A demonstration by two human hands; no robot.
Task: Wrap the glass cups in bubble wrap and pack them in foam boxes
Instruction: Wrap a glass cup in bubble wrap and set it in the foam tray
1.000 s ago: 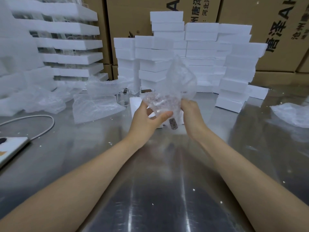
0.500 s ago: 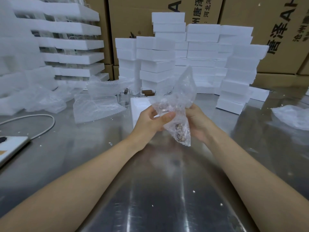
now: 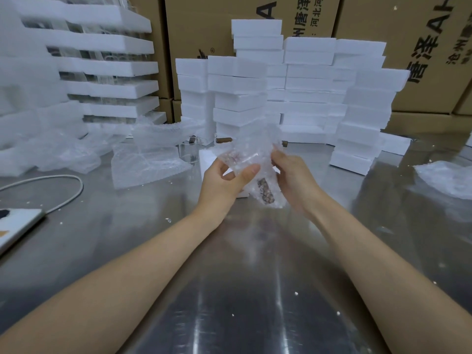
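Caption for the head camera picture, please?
Left hand and right hand hold bubble wrap around a glass cup above a steel table; foam boxes behind.

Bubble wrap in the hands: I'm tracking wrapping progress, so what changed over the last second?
The bubble wrap flap that stood tall has come down lower, and wrap now extends down over the brown part between the hands. The left hand and right hand kept gripping it; foam boxes and table unchanged.

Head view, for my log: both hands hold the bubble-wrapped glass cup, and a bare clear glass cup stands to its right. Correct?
No. The head view shows the bare clear glass cup left of the bubble-wrapped glass cup, not right. Left hand and right hand hold it.
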